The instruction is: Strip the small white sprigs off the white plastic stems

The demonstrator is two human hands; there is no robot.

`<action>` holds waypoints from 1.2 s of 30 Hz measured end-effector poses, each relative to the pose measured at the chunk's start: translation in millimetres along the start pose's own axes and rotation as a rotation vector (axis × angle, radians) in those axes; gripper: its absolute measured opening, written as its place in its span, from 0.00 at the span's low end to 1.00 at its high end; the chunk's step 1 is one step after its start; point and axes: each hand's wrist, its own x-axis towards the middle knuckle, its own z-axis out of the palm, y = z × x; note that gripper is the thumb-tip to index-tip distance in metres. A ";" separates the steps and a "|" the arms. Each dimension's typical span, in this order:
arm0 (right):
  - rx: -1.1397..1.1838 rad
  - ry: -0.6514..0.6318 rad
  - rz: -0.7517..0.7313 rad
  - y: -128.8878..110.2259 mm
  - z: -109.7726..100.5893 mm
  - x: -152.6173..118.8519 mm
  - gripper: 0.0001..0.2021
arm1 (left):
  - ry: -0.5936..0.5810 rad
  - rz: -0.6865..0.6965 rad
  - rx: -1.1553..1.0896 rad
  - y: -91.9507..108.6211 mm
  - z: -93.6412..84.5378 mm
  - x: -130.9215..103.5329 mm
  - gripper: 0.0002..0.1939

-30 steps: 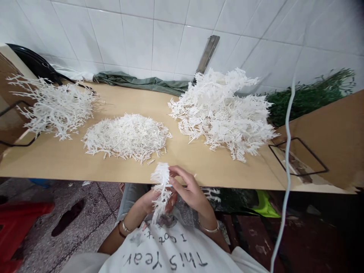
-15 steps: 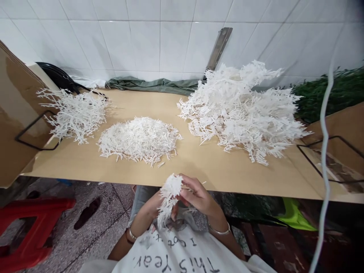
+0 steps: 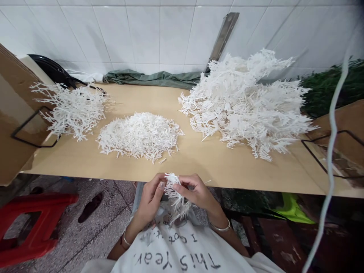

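Observation:
Both my hands hold one white plastic branch piece (image 3: 174, 197) over my lap, just below the front edge of the tan table (image 3: 199, 163). My left hand (image 3: 150, 201) grips its left side with the thumb up. My right hand (image 3: 196, 191) pinches the top of the piece with its fingertips. On the table lie three white heaps: a big pile of branch pieces (image 3: 247, 102) at the right, a flat pile of short loose sticks (image 3: 139, 134) in the middle, and a smaller pile of bare branches (image 3: 71, 108) at the left.
A grey-green cloth (image 3: 150, 78) and a metal bar (image 3: 223, 34) lie against the tiled wall. Dark green foliage (image 3: 330, 85) sits at the far right. A white cord (image 3: 330, 151) hangs at the right. A red stool (image 3: 34, 223) stands on the floor to the left. Cardboard flaps flank the table.
My left hand has come up from under the branch piece to grip its side. The piece has dropped lower and turned between my hands. The view has tilted slightly down.

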 end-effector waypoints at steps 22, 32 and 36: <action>0.576 -0.102 0.137 19.2 33.1 -4.9 0.28 | -0.517 0.104 -0.251 -13.6 -10.3 12.7 0.33; 0.390 0.049 0.261 -2.6 23.5 -1.3 0.28 | -0.054 0.358 0.131 21.5 -10.0 7.6 0.26; 0.278 0.122 0.184 -6.7 21.7 5.1 0.28 | -0.174 0.359 0.486 35.5 -15.0 6.2 0.30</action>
